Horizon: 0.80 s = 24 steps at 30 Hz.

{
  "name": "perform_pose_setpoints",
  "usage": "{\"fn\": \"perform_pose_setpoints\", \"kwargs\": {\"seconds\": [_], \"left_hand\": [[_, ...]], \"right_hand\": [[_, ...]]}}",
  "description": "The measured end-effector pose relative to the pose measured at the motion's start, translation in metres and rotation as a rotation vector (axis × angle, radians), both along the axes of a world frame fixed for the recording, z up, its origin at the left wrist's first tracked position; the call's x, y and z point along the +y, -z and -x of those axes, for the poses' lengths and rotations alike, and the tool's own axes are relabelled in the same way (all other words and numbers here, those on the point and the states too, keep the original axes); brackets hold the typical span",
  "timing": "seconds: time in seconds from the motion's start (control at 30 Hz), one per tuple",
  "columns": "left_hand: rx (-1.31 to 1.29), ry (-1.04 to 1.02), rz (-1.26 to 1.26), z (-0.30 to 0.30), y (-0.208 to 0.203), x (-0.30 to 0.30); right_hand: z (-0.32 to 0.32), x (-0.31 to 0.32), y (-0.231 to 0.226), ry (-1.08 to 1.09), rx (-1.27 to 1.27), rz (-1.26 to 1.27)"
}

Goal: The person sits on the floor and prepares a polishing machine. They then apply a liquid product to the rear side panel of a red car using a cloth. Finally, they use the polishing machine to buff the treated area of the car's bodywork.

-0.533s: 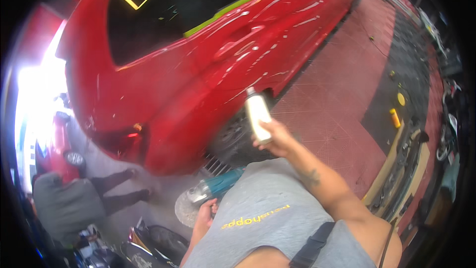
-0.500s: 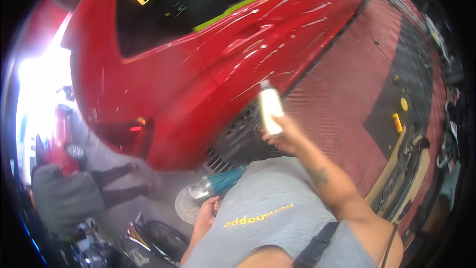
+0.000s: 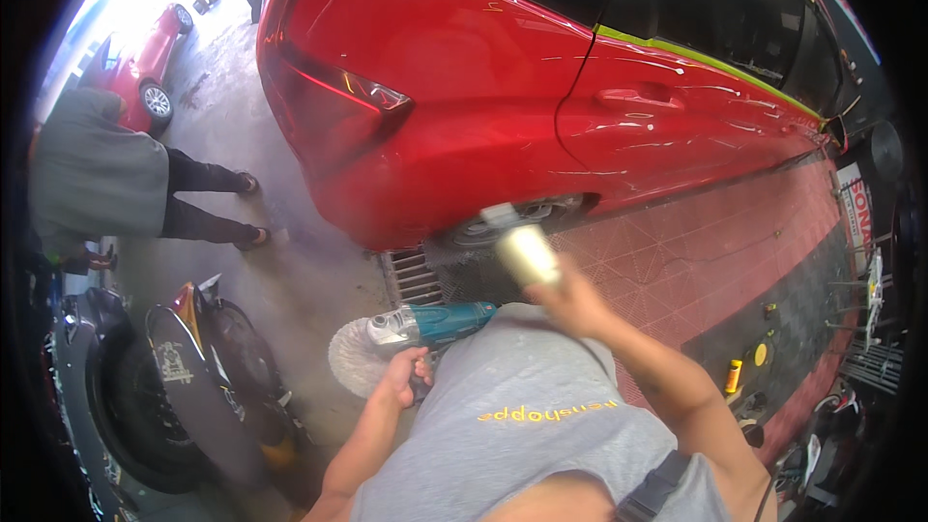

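Note:
My left hand (image 3: 410, 374) is closed on a teal rotary polisher (image 3: 447, 321), held by its handle at waist height. Its round white wool pad (image 3: 350, 358) points left, away from my grey shirt. A pale cream squeeze bottle (image 3: 528, 253), blurred by motion, is in my right hand (image 3: 572, 302), tilted with its nozzle up and to the left. Beyond the bottle stands a red car (image 3: 464, 106), its rear wheel (image 3: 478, 229) partly hidden behind the nozzle. White streaks mark the rear door, and lime-green tape (image 3: 667, 46) runs below its window.
At left, a person (image 3: 106, 164) in a grey top stands near a motorcycle (image 3: 217, 367). Another red car (image 3: 140, 72) is farther off. A drain grate (image 3: 411, 275) lies by the rear wheel. On the right floor are a yellow bottle (image 3: 733, 376) and a yellow disc (image 3: 761, 355).
The view has swung toward the car's rear, so the car sits farther right. The cream bottle has tilted more and come nearer my body. Both hands keep their hold.

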<state>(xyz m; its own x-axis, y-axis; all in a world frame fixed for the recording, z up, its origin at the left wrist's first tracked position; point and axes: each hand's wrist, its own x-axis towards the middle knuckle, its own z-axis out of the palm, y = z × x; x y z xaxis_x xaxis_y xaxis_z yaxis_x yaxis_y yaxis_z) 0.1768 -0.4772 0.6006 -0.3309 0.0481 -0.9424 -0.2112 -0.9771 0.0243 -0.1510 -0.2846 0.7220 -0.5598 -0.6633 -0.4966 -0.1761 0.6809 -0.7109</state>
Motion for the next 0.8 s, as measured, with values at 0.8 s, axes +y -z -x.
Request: {"fn": "perform_pose_setpoints", "kwargs": {"seconds": [0.8], "left_hand": [[-0.010,-0.336,0.035,-0.082,-0.011,0.198]], "right_hand": [[-0.149,-0.161,-0.088,-1.382,1.014,1.023]]}}
